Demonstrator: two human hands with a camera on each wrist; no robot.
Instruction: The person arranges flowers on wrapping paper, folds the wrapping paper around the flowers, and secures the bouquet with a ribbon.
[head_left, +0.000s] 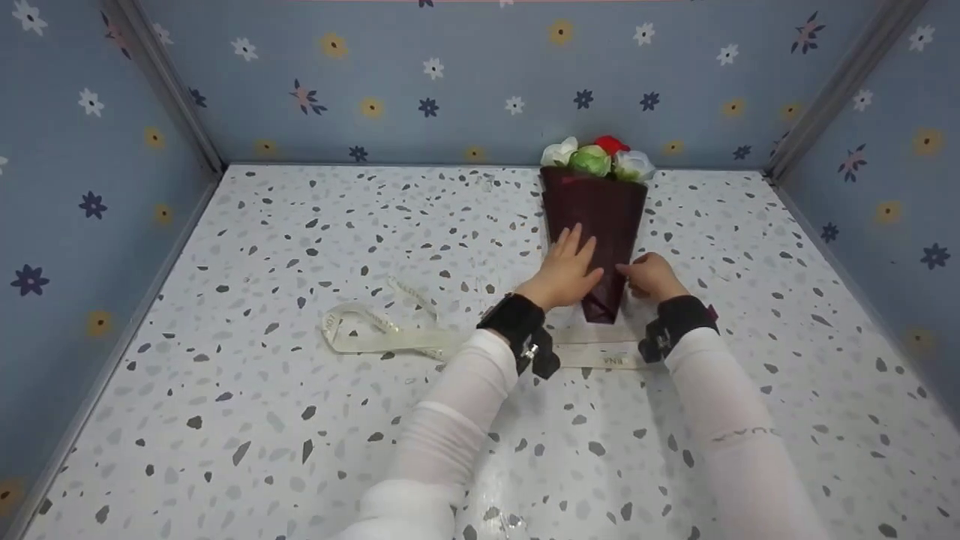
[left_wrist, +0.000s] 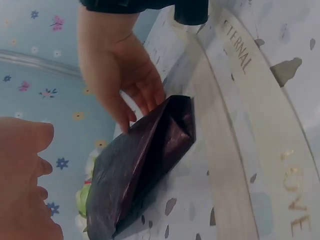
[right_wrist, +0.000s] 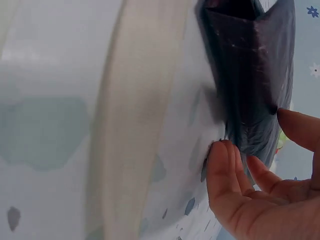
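A bouquet (head_left: 596,202) lies on the speckled table, wrapped in dark maroon paper, with white, green and red flowers at its far end. My left hand (head_left: 564,271) is spread over the left side of the wrap, fingers extended. At the wrap's lower right edge, my right hand (head_left: 652,276) curls its fingers and thumb about the paper. In the right wrist view, the thumb (right_wrist: 297,127) is on the upper face of the wrap, with fingertips (right_wrist: 222,155) at its side near the table. The narrow end of the wrap (left_wrist: 177,125) shows a folded opening in the left wrist view.
A long cream ribbon (head_left: 375,341) with printed lettering lies looped on the left and runs beneath the left forearm. Its strands (head_left: 600,355) pass below the bouquet's narrow end. Flower-patterned panels (head_left: 465,75) border the table at the back and both sides.
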